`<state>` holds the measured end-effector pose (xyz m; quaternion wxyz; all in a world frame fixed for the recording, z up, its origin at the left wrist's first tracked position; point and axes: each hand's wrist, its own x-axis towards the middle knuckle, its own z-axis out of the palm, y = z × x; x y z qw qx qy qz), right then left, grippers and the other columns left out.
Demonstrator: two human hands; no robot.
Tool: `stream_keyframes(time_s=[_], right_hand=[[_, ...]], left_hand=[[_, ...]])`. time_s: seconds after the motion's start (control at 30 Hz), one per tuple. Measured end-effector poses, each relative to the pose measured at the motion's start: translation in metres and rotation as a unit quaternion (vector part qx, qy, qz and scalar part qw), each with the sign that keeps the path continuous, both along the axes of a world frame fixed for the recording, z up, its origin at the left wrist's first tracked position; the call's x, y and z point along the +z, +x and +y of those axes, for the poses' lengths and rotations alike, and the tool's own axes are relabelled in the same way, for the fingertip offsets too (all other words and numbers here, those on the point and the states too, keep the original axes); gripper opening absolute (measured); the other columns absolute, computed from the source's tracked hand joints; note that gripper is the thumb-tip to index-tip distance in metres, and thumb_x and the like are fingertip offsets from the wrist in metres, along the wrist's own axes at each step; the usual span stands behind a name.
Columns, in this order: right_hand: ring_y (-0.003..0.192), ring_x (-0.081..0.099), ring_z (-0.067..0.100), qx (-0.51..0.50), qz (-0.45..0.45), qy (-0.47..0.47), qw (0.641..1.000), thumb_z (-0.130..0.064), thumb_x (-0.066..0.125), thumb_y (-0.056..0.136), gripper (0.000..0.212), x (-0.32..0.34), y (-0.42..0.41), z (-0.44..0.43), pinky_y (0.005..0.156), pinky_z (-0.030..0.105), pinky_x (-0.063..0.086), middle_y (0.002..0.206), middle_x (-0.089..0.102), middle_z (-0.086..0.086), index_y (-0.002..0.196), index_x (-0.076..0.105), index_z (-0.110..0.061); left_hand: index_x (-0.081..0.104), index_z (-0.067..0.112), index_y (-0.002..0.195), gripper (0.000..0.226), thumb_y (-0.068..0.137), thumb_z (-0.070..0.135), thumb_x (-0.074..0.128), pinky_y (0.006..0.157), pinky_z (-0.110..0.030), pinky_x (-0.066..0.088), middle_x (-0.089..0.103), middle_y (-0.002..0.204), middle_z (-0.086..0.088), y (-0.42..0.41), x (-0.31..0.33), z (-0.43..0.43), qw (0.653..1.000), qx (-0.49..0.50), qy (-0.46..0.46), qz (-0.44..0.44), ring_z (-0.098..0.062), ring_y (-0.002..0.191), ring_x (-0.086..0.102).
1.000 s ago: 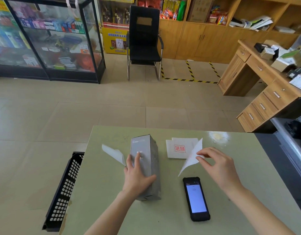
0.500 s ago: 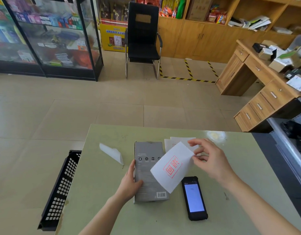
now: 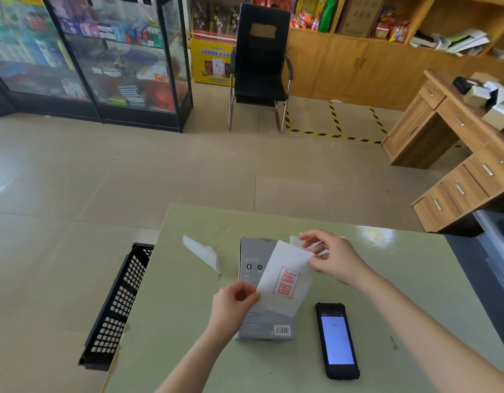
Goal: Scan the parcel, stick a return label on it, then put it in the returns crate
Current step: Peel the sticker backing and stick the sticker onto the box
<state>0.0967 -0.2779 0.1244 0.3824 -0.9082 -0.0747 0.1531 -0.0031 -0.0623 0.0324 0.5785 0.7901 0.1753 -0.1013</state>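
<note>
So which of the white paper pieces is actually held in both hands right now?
The red-stamped label over the grey parcel, pinched by the left hand and right hand. The curled slip lies loose on the table.

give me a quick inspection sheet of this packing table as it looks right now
surface: pale green table, chipped at its near left edge.
job's things: grey parcel lies flat, barcode at its near end; return label with a red stamp is held over it, not clearly stuck down; phone scanner lies to its right, screen lit; black crate sits on the floor left of the table.
clutter: curled backing paper left of the parcel; spare labels behind the right hand.
grippers: left hand pinches the label's near corner; right hand pinches its far corner.
cables: nothing seen.
surroundings: black chair, glass display case, wooden desk.
</note>
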Motion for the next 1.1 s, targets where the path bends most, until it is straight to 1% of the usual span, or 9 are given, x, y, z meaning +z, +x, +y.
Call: stream_keyframes(time_s=[0.13, 0.2, 0.27, 0.33, 0.43, 0.63, 0.87, 1.0, 1.1], right_hand=[[0.074, 0.058, 0.014, 0.001, 0.018, -0.062, 0.998, -0.003, 0.067, 0.077, 0.026, -0.02, 0.013, 0.011, 0.07, 0.022, 0.048, 0.096, 0.067, 0.004, 0.101, 0.068, -0.014], [0.074, 0.059, 0.015, -0.02, 0.021, -0.072, 0.997, -0.001, 0.068, 0.077, 0.018, -0.029, 0.018, 0.019, 0.067, 0.024, 0.05, 0.091, 0.069, 0.007, 0.09, 0.07, -0.014], [0.074, 0.062, 0.016, -0.034, 0.028, -0.072, 0.996, 0.0, 0.07, 0.076, 0.018, -0.036, 0.023, 0.026, 0.068, 0.03, 0.054, 0.084, 0.07, 0.005, 0.08, 0.07, -0.018], [0.077, 0.065, 0.015, -0.043, 0.037, -0.063, 0.996, -0.002, 0.073, 0.074, 0.018, -0.043, 0.03, 0.034, 0.071, 0.027, 0.053, 0.081, 0.071, 0.002, 0.077, 0.071, -0.019], [0.075, 0.063, 0.013, -0.044, 0.041, -0.053, 0.997, -0.002, 0.075, 0.073, 0.014, -0.055, 0.04, 0.044, 0.068, 0.021, 0.047, 0.079, 0.07, 0.001, 0.081, 0.073, -0.014], [0.081, 0.066, 0.016, -0.025, 0.022, -0.079, 0.996, -0.002, 0.071, 0.076, 0.016, -0.076, 0.052, 0.061, 0.077, 0.027, 0.053, 0.079, 0.069, -0.002, 0.085, 0.072, -0.016], [0.082, 0.067, 0.017, -0.023, 0.014, -0.102, 0.994, -0.004, 0.068, 0.079, 0.016, -0.095, 0.054, 0.062, 0.077, 0.033, 0.056, 0.082, 0.071, 0.0, 0.089, 0.071, -0.016], [0.081, 0.066, 0.016, -0.035, 0.0, -0.095, 0.995, -0.004, 0.067, 0.082, 0.015, -0.105, 0.052, 0.06, 0.074, 0.029, 0.055, 0.088, 0.072, 0.002, 0.09, 0.071, -0.015], [0.084, 0.065, 0.016, -0.023, -0.031, -0.105, 0.994, -0.006, 0.065, 0.084, 0.012, -0.11, 0.05, 0.061, 0.074, 0.03, 0.055, 0.095, 0.072, 0.001, 0.091, 0.071, -0.014]], left_hand=[[0.07, 0.017, 0.071, 0.009, 0.079, 0.014, 0.071, 0.056, -0.009, 0.042, 0.069, 0.068, 0.004, -0.008, -0.003, 0.002, 0.999, 0.024, 0.008, 0.022, -0.007, 0.062, 0.058], [0.071, 0.017, 0.073, 0.008, 0.08, 0.015, 0.071, 0.059, -0.013, 0.045, 0.072, 0.071, 0.0, -0.01, -0.003, 0.002, 0.999, 0.029, 0.011, 0.04, -0.01, 0.063, 0.061], [0.07, 0.018, 0.073, 0.008, 0.08, 0.015, 0.07, 0.06, -0.017, 0.046, 0.072, 0.071, -0.002, -0.011, -0.005, 0.002, 0.998, 0.034, 0.022, 0.056, -0.012, 0.063, 0.062], [0.069, 0.02, 0.073, 0.008, 0.08, 0.015, 0.07, 0.059, -0.019, 0.045, 0.069, 0.068, -0.002, -0.011, -0.008, 0.002, 0.996, 0.046, 0.032, 0.068, -0.014, 0.063, 0.061], [0.068, 0.02, 0.073, 0.008, 0.079, 0.014, 0.068, 0.058, -0.022, 0.044, 0.066, 0.067, 0.001, -0.009, -0.013, 0.0, 0.994, 0.056, 0.047, 0.08, -0.014, 0.063, 0.057], [0.068, 0.02, 0.082, 0.005, 0.079, 0.022, 0.066, 0.067, -0.027, 0.049, 0.064, 0.068, 0.011, -0.002, -0.018, -0.005, 0.989, 0.041, 0.124, 0.075, -0.014, 0.069, 0.061], [0.067, 0.021, 0.083, 0.009, 0.077, 0.023, 0.061, 0.068, -0.03, 0.052, 0.07, 0.083, 0.002, 0.011, -0.022, -0.005, 0.976, 0.008, 0.189, 0.105, -0.02, 0.081, 0.064], [0.067, 0.019, 0.086, 0.012, 0.075, 0.02, 0.061, 0.069, -0.031, 0.052, 0.069, 0.083, 0.002, 0.02, -0.022, -0.006, 0.969, -0.023, 0.22, 0.111, -0.023, 0.082, 0.064], [0.058, 0.017, 0.093, 0.02, 0.073, 0.018, 0.062, 0.065, -0.032, 0.051, 0.071, 0.086, -0.004, 0.025, -0.022, -0.006, 0.965, -0.032, 0.229, 0.121, -0.027, 0.079, 0.065]])
